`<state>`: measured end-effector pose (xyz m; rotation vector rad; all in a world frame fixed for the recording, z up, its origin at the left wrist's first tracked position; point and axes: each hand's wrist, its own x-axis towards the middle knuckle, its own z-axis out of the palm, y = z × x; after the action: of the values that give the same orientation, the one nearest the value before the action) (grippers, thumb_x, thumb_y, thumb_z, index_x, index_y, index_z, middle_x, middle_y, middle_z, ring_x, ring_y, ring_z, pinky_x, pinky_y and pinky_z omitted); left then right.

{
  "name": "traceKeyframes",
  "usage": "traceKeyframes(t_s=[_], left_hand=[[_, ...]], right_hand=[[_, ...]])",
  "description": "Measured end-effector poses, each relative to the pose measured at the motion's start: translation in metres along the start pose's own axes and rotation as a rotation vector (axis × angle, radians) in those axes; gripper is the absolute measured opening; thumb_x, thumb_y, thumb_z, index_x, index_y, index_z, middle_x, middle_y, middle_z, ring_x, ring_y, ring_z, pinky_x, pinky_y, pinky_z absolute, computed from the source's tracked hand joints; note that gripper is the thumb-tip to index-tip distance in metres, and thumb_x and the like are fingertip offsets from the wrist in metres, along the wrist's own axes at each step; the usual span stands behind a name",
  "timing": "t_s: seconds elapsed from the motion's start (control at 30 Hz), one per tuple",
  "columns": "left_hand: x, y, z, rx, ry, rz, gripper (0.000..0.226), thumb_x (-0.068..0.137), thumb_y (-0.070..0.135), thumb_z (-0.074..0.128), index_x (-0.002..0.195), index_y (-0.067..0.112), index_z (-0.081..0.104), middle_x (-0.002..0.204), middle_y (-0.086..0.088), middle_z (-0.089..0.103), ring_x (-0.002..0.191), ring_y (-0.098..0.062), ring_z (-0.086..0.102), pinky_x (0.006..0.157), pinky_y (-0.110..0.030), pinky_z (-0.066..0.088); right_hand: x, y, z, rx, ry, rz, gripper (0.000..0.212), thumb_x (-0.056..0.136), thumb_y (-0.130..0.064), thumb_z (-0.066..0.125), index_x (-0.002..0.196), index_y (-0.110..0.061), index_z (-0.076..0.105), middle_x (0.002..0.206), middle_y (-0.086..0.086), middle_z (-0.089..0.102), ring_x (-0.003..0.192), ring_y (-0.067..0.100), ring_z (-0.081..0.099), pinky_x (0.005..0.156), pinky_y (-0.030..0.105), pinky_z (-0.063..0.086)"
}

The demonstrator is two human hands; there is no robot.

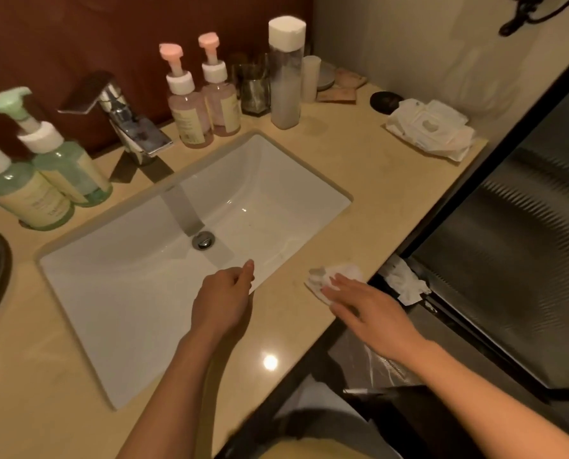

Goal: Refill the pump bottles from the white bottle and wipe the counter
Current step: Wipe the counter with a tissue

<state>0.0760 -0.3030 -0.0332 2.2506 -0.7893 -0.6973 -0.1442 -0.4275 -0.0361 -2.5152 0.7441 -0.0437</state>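
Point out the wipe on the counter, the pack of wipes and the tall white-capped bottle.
wipe (346, 271), head view, crumpled top edge.
pack of wipes (428, 126), head view, top flap.
tall white-capped bottle (285, 85), head view, clear body.

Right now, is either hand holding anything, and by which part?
Nothing is gripped. The right hand presses straight fingers onto the white wipe; the left hand holds nothing.

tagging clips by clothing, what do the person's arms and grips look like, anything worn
Both forearms are bare to the frame's edge, no sleeve in view. The left grip and right grip show no glove, ring, watch or bracelet.
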Motion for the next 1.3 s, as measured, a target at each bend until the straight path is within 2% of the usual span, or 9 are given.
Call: traceKeyframes(t_s=[0.2, 0.43, 0.57, 0.7, 0.8, 0.9, 1.07, 1.2, 1.3], left_hand=[[0.008, -0.002, 0.003, -0.081, 0.038, -0.086, 0.049, 0.098, 0.052, 0.032, 0.093, 0.022, 0.07, 0.093, 0.005, 0.07, 0.087, -0.018, 0.064, 0.086, -0.038, 0.05], [0.021, 0.014, 0.01, -0.107, 0.083, -0.098, 0.052, 0.099, 0.046, 0.033, 0.073, 0.016, 0.066, 0.078, 0.001, 0.066, 0.077, -0.02, 0.06, 0.072, -0.032, 0.045], [0.03, 0.024, 0.02, -0.143, 0.073, -0.114, 0.046, 0.098, 0.048, 0.035, 0.083, 0.021, 0.069, 0.085, 0.002, 0.07, 0.082, -0.02, 0.065, 0.084, -0.037, 0.05], [0.029, 0.035, 0.032, -0.116, 0.048, -0.124, 0.05, 0.098, 0.048, 0.035, 0.085, 0.017, 0.073, 0.087, 0.004, 0.07, 0.086, -0.021, 0.064, 0.088, -0.036, 0.049], [0.027, 0.044, 0.039, -0.061, 0.031, -0.132, 0.058, 0.099, 0.047, 0.035, 0.076, 0.008, 0.072, 0.081, -0.001, 0.067, 0.079, -0.023, 0.061, 0.08, -0.034, 0.047], [0.022, 0.049, 0.041, -0.03, 0.054, -0.128, 0.063, 0.098, 0.048, 0.037, 0.051, 0.006, 0.045, 0.058, -0.011, 0.055, 0.063, -0.032, 0.056, 0.067, -0.037, 0.046], [0.008, 0.05, 0.038, 0.005, 0.039, -0.08, 0.059, 0.098, 0.046, 0.038, 0.049, 0.014, 0.028, 0.046, 0.0, 0.034, 0.047, -0.018, 0.036, 0.053, -0.03, 0.029], [0.0, 0.042, 0.033, -0.031, 0.002, -0.032, 0.057, 0.099, 0.046, 0.035, 0.053, 0.014, 0.028, 0.048, -0.003, 0.033, 0.048, -0.016, 0.033, 0.054, -0.03, 0.027], [-0.001, 0.034, 0.027, -0.029, -0.043, -0.033, 0.055, 0.099, 0.051, 0.027, 0.065, 0.014, 0.049, 0.068, -0.018, 0.058, 0.061, -0.021, 0.049, 0.057, -0.029, 0.035]], right_hand=[[0.06, -0.007, -0.007, -0.041, 0.002, 0.071, 0.046, 0.1, -0.038, 0.036, 0.144, -0.029, 0.033, 0.152, -0.007, 0.027, 0.141, 0.005, 0.018, 0.107, 0.023, 0.025], [0.053, -0.055, 0.034, -0.011, -0.093, -0.166, 0.05, 0.099, -0.044, 0.025, 0.145, -0.028, 0.032, 0.154, -0.006, 0.026, 0.143, 0.009, 0.017, 0.111, 0.021, 0.013], [0.023, -0.052, 0.04, 0.008, -0.111, -0.336, 0.041, 0.094, -0.037, 0.038, 0.128, -0.025, 0.057, 0.134, -0.002, 0.055, 0.124, 0.012, 0.051, 0.103, 0.028, 0.04], [-0.001, -0.025, 0.024, 0.101, -0.164, -0.422, 0.032, 0.098, -0.036, 0.044, 0.126, -0.028, 0.058, 0.129, -0.003, 0.059, 0.118, 0.011, 0.057, 0.1, 0.03, 0.045], [-0.005, 0.004, 0.006, 0.127, -0.131, -0.373, 0.033, 0.098, -0.039, 0.041, 0.126, -0.031, 0.057, 0.13, -0.007, 0.056, 0.121, 0.003, 0.051, 0.102, 0.028, 0.043], [0.005, 0.032, -0.016, 0.063, -0.099, -0.24, 0.038, 0.095, -0.048, 0.036, 0.132, -0.039, 0.041, 0.138, -0.019, 0.038, 0.13, 0.0, 0.035, 0.108, 0.028, 0.033], [0.038, 0.058, -0.044, -0.008, 0.022, -0.036, 0.036, 0.098, -0.032, 0.046, 0.133, -0.031, 0.049, 0.143, -0.011, 0.037, 0.132, 0.006, 0.035, 0.099, 0.018, 0.025], [0.069, 0.037, -0.035, -0.071, 0.041, 0.083, 0.043, 0.099, -0.036, 0.039, 0.142, -0.026, 0.04, 0.15, 0.0, 0.034, 0.138, 0.013, 0.03, 0.099, 0.026, 0.033], [0.076, 0.006, -0.019, -0.092, 0.049, 0.119, 0.047, 0.101, -0.038, 0.033, 0.146, -0.024, 0.032, 0.153, 0.001, 0.027, 0.14, 0.013, 0.026, 0.102, 0.028, 0.033]])
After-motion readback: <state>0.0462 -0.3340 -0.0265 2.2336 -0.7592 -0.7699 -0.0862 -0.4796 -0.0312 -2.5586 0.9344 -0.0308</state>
